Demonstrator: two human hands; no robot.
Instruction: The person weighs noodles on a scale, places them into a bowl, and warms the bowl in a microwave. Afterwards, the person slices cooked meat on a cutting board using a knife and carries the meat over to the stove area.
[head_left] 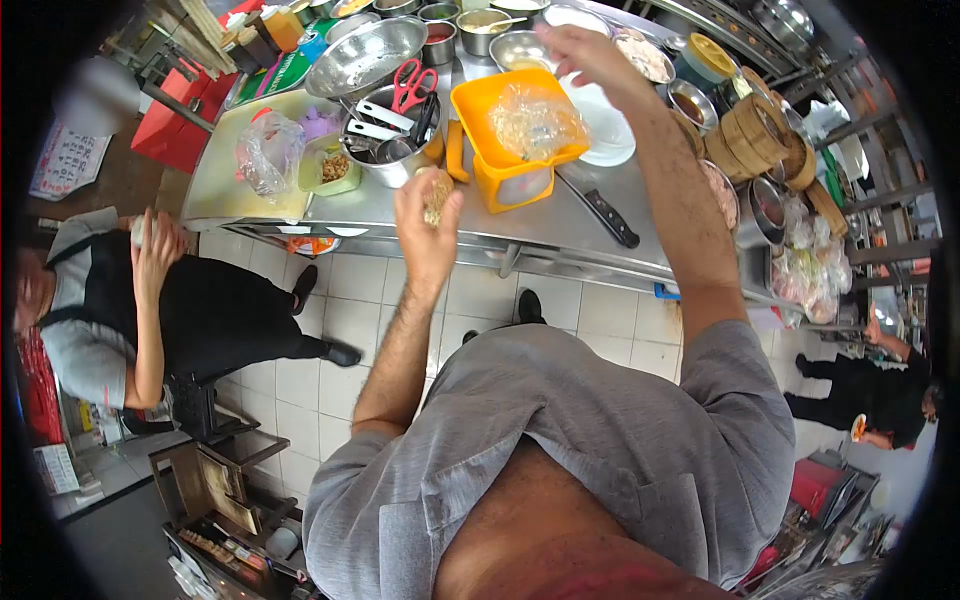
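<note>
My left hand (428,232) is closed around a golden-brown, crumbly-looking clump (437,196) at the table's front edge. Its exact kind is unclear. Just to its right stands an orange kitchen scale (512,187), whose orange tray (478,98) carries a clear plastic bag (535,122) with pale contents. My right hand (597,65) is over the far side of the table, slightly blurred, fingers stretched out near a shallow metal bowl (522,50). Beneath that forearm lies a white plate (608,125). Beside the scale is a black-handled knife (608,216).
A metal pot (408,170) holds utensils and red scissors (411,86). Left of it, a cutting board (222,190) bears a plastic bag (270,150) and a tub of nuts (332,172). Bamboo steamers (745,135) stand right. One person (200,290) stands left, another (870,385) far right.
</note>
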